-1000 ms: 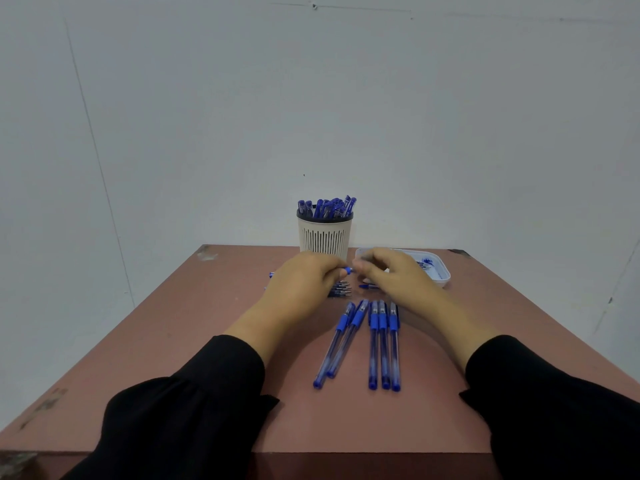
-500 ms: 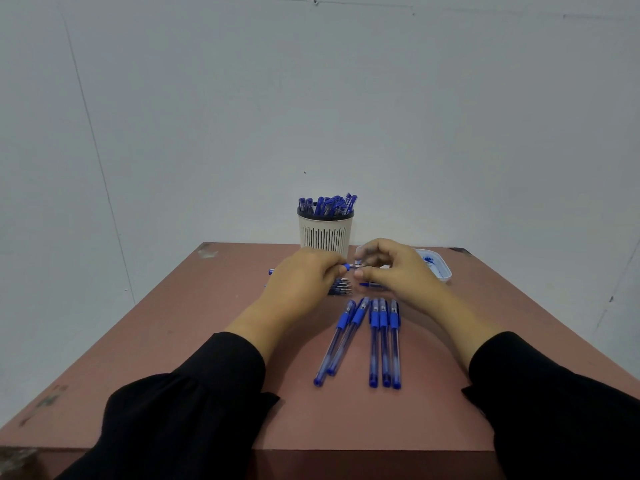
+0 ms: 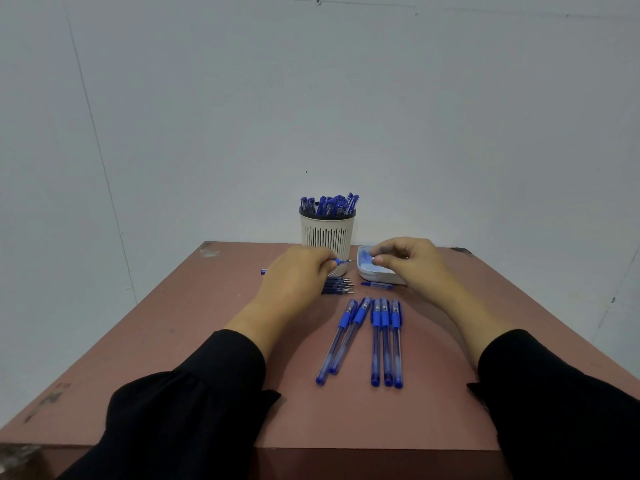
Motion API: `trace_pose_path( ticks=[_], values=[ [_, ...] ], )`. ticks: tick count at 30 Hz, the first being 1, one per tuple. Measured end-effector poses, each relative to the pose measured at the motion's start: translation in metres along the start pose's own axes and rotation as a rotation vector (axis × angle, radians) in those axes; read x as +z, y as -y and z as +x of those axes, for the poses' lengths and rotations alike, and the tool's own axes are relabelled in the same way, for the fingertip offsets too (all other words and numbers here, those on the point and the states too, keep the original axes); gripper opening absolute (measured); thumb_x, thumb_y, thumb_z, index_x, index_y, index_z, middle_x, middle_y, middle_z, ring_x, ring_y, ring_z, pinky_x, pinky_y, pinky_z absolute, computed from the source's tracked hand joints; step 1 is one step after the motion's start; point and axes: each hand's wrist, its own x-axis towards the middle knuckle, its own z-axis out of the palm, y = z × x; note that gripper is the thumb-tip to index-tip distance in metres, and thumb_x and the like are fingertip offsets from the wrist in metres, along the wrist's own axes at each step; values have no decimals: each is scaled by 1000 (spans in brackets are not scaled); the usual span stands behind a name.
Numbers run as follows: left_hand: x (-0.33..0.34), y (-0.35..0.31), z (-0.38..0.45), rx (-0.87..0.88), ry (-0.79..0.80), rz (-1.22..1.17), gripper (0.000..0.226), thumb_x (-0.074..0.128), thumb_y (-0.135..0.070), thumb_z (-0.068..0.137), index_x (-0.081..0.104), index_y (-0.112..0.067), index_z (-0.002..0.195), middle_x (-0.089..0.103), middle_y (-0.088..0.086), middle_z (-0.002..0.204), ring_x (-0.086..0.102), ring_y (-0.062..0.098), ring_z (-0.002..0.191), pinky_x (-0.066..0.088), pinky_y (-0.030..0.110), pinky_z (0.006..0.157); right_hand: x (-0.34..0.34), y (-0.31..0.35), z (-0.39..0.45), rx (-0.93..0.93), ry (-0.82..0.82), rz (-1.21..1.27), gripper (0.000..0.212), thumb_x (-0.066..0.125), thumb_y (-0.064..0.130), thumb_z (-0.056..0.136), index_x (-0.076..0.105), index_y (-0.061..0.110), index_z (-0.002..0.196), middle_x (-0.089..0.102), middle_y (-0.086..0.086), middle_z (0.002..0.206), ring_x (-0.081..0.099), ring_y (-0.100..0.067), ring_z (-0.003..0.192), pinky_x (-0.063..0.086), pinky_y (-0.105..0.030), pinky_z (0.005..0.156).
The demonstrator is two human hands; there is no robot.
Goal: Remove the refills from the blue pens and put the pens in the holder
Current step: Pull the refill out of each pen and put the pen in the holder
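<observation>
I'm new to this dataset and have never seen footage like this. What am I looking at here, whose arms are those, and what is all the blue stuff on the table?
There is no machine here: a camera worn on a person's head looks forward and down, so the black-sleeved arms belong to the wearer. There is only this one view.

On the reddish table stands a slotted white holder with blue pens poking out of its top. Five capped blue pens lie in a loose row nearer the person. Under the left hand is a small stack of thin blue refills. That hand grips a pen with its metal tip pointing right. The right hand hovers over a shallow white tray, fingers pinched, but whether they hold anything is too small to tell. One short blue piece lies in front of the tray.
</observation>
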Motion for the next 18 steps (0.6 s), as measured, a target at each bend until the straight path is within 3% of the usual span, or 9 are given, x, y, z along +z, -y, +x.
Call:
trace_pose_path(
  ticks=[3,7,11,14,18],
  values=[
    [-1,2,0,-33,-13,10,24,45,-30,97,66,-20,103,65,-1,92,57,19,87,47,35,71,-6,-7,1,22,67,-256,21,64,10,88,66,30,83,64,16,81,59,-1,81,40,-17,71],
    [-2,2,0,-42,-15,11,25,45,-30,97,66,-19,104,66,0,94,56,19,86,47,35,72,-11,-3,-4,68,137,-546,11,67,21,84,66,30,80,61,15,74,56,-1,71,33,-10,55],
    [-1,1,0,-48,-3,14,25,45,-31,98,66,-19,105,66,0,95,55,18,86,48,35,73,-6,-4,-2,54,192,-661,13,65,19,83,74,28,85,64,17,77,56,0,75,39,-13,62],
    [-2,1,0,-53,2,17,25,45,-30,97,66,-18,104,66,1,94,56,18,85,49,36,73,-4,-6,0,81,265,-665,20,63,17,84,76,26,98,71,11,95,60,-4,87,50,-24,79],
    [-3,0,0,-59,6,20,25,45,-30,97,66,-19,106,66,0,97,56,18,87,48,34,73,-7,-5,-1,51,215,-646,23,63,18,84,75,27,102,69,14,93,56,-1,82,40,-13,66]
  ],
)
